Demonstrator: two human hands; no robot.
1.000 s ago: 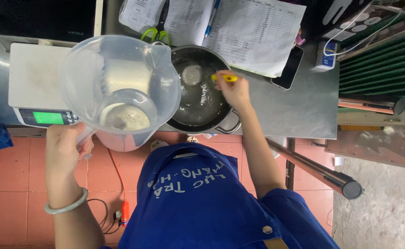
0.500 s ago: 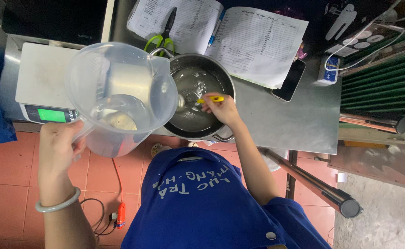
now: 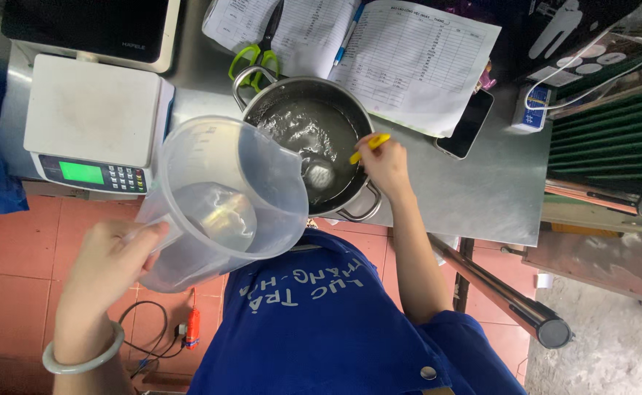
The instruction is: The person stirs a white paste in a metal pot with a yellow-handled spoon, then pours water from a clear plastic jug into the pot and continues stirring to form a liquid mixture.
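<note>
My left hand grips a large clear plastic jug, tilted with its mouth toward a steel pot; a little pale liquid lies in the jug's bottom. The pot stands on the metal table and holds dark liquid with bubbles. My right hand is over the pot's right rim, shut on a yellow-handled spoon whose bowl dips into the liquid.
A white digital scale stands left of the pot. Green-handled scissors, printed sheets and a dark phone lie behind and right. A dark screen sits at the far left. A metal bar slants below the table edge.
The jug has tilted further toward the pot and come closer to its rim. My right hand has shifted slightly right on the spoon.
</note>
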